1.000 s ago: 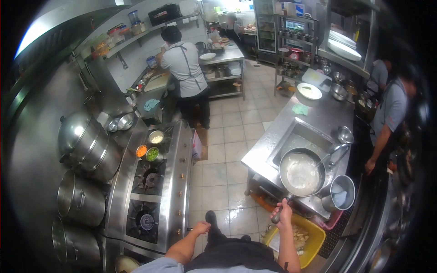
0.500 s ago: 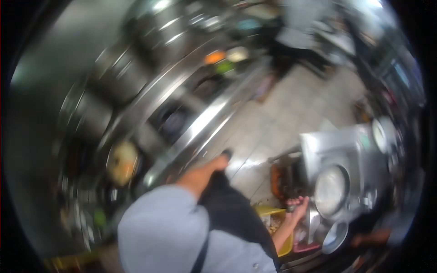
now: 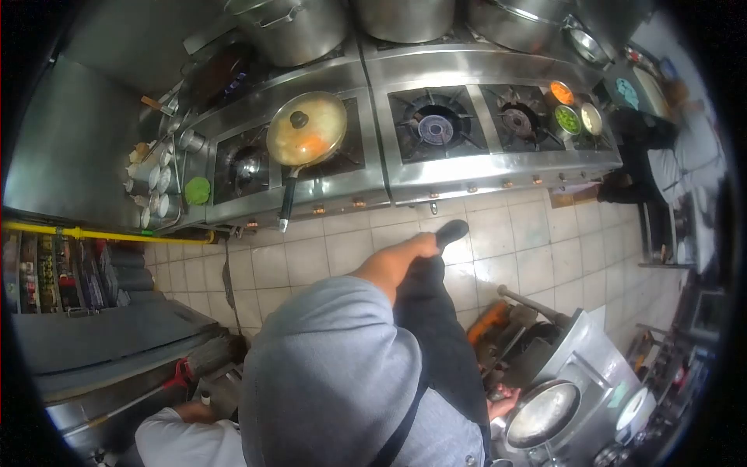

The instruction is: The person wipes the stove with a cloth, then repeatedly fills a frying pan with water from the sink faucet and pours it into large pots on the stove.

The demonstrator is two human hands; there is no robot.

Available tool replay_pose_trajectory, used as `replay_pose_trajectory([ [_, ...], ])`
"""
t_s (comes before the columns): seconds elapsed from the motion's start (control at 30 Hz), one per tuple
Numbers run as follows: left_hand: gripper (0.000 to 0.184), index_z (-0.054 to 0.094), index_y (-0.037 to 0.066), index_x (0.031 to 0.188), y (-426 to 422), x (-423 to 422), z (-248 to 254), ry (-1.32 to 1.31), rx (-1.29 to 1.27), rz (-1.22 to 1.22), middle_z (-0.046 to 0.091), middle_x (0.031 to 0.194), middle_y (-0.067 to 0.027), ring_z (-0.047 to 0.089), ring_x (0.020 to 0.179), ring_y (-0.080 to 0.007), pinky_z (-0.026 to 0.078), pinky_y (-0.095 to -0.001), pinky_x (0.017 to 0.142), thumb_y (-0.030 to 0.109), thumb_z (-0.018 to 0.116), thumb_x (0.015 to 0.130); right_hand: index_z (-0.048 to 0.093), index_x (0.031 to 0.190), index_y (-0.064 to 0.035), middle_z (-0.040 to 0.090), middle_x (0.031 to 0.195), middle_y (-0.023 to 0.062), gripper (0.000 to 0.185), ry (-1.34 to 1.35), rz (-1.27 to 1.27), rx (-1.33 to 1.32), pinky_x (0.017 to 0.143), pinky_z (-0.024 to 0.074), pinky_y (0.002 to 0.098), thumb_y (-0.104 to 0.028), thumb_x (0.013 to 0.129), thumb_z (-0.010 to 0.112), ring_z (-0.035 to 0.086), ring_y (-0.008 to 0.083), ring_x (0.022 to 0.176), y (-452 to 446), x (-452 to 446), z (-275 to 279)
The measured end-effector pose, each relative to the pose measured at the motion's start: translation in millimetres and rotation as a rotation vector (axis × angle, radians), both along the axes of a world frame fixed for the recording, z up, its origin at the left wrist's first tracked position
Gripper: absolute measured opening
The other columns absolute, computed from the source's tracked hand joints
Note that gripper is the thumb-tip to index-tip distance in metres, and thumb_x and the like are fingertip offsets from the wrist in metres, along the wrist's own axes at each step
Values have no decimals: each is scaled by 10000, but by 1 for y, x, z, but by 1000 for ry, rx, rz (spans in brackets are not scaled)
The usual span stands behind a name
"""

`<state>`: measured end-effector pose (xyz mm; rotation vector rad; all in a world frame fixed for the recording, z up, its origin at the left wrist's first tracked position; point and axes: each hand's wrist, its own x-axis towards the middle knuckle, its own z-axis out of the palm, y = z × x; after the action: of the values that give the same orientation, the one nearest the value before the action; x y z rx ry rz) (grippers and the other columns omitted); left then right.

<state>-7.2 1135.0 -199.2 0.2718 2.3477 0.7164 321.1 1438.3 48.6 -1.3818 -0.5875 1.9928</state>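
Past my grey sleeve, my left hand (image 3: 426,244) hangs low over the tiled floor near my black shoe (image 3: 452,232). Its fingers are turned away and mostly hidden. On the lower right, my right hand (image 3: 502,402) is closed around the handle of a frying pan (image 3: 547,414). The pan has a pale, whitish inside and is over a steel counter (image 3: 580,342). On the stove (image 3: 482,165) a second pan with a glass lid (image 3: 319,121) sits on a burner, pale and orange food showing through, its handle jutting over the front edge.
Bowls of orange (image 3: 561,93), green (image 3: 567,120) and white (image 3: 591,119) food stand at the stove's right end. Large steel pots (image 3: 292,31) line the back. A co-worker (image 3: 673,167) stands far right; another person's sleeve (image 3: 187,440) shows lower left. A yellow pipe (image 3: 109,233) runs at left.
My view has swung toward the stove and steadied from a blur. The stove now lies across the top. My right hand stays at the pan handle, now lower in view.
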Motion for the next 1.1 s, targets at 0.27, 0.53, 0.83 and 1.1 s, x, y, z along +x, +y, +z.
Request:
replay_pose_trajectory([
  [0.27,438,692,-20,780,-72,15,23,-123,-205,31,666,866,-228,661,836,-348,516,-448,729,403,588,825,388,644,-126,352,540,-9,359,-89,-41,30,471,383,292,-238,962,510,370,132,480,2,1,-6],
  [0.53,378,697,-19,882,-21,-7,16,-76,-61,-17,666,911,-237,650,883,-391,511,-451,778,325,627,741,382,633,-132,353,527,-7,370,-38,-44,-46,469,384,292,-243,958,522,375,136,473,4,1,-11],
  [0.83,388,660,36,1022,44,-18,44,-117,43,-38,654,1052,-184,616,997,-328,481,-405,858,334,650,774,381,637,-129,350,528,-7,368,-101,-63,-18,476,379,293,-232,961,521,373,135,475,0,-6,-3],
  [1.1,334,690,24,898,0,-8,29,-139,-52,-21,664,970,-192,625,953,-341,487,-434,813,333,648,778,423,696,-116,370,555,-13,293,-18,-25,-14,482,406,285,-207,962,508,400,121,484,8,5,-16],
])
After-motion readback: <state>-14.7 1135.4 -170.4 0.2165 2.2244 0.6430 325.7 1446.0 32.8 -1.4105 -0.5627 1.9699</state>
